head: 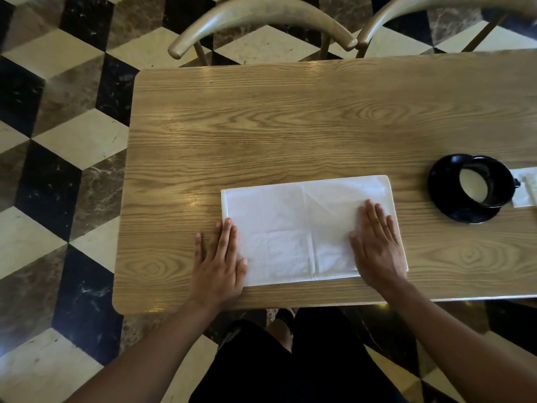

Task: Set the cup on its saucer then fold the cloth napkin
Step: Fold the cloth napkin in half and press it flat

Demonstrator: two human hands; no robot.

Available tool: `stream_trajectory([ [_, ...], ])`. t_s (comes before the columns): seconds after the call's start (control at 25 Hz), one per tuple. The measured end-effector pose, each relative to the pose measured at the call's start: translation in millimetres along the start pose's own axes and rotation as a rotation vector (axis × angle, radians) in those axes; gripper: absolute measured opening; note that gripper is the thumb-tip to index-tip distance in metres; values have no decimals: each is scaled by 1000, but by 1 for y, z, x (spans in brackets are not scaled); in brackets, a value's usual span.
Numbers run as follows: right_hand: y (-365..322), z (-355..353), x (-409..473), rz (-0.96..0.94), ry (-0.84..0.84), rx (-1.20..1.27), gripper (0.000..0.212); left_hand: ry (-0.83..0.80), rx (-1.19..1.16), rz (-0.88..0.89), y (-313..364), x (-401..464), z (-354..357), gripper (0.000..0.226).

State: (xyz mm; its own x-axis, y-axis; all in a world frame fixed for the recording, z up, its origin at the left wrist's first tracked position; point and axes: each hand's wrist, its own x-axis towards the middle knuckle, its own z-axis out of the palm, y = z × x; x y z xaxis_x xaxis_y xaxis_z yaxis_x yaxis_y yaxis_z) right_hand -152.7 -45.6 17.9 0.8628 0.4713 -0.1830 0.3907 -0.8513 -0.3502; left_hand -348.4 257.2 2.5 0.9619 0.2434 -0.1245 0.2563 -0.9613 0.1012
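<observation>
A white cloth napkin (pixel 293 225) lies flat as a folded rectangle near the table's front edge. My left hand (pixel 219 261) lies flat with straight fingers over the napkin's left edge, partly on the wood. My right hand (pixel 377 244) presses flat on the napkin's right end. A black cup (pixel 485 184) with a pale inside stands on its black saucer (pixel 441 196) at the right side of the table, apart from both hands.
The wooden table (pixel 290 126) has open surface behind the napkin. A white paper slip (pixel 526 190) lies at the right edge beside the saucer. Two wooden chairs (pixel 261 18) stand at the far side. A checkered floor lies to the left.
</observation>
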Motion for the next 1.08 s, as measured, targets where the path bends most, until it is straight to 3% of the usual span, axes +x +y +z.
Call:
stream_trajectory([
  [0.08, -41, 10, 1, 6, 11, 53, 66, -16, 0, -6, 0, -1, -1, 75],
  [0.32, -172, 57, -5, -334, -158, 67, 65, -25, -29, -14, 2, 0, -3, 72],
  [0.44, -193, 68, -7, -329, -177, 74, 65, -4, -55, -28, 2, 0, -2, 67],
  [0.72, -139, 67, -5, -419, -103, -122, 66, -18, -4, -14, -1, 0, 1, 74],
  [1.08, 12, 10, -5, -149, -46, -185, 70, -9, 12, -20, -1, 2, 0, 75],
])
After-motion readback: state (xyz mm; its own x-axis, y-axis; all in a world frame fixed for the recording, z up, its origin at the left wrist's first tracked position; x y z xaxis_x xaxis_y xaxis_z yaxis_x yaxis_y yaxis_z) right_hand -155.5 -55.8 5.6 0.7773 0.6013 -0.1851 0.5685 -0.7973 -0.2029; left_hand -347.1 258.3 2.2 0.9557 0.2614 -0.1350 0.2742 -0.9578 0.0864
